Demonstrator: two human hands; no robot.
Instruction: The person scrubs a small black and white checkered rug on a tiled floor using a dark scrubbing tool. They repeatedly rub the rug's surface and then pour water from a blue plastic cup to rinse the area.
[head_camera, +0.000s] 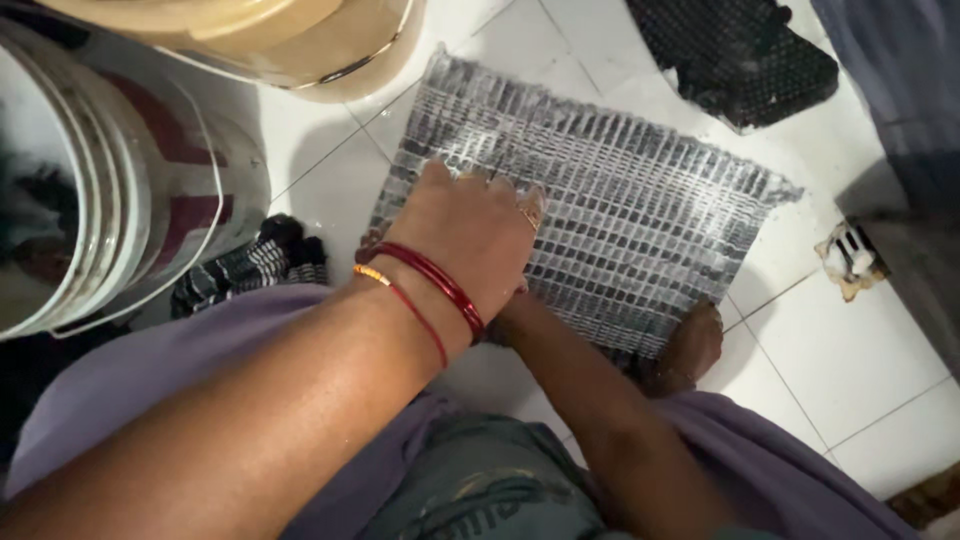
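A wet, soapy grey-and-white checked cloth (620, 200) lies spread flat on the white tiled floor (860, 350). My left hand (470, 235), with red bangles at the wrist and a ring on one finger, presses down on the cloth's near left part, knuckles up and fingers curled. What lies under the palm is hidden. My right forearm (580, 400) reaches in from below, and its hand is tucked under my left wrist, out of sight. My bare foot (692, 345) rests on the cloth's near edge.
A large white bucket (130, 190) stands at the left and a beige tub (300, 40) at the top. A dark striped cloth (250, 268) lies bunched by the bucket. A black dotted cloth (735, 55) is at the top right, and a floor drain (850, 258) at the right.
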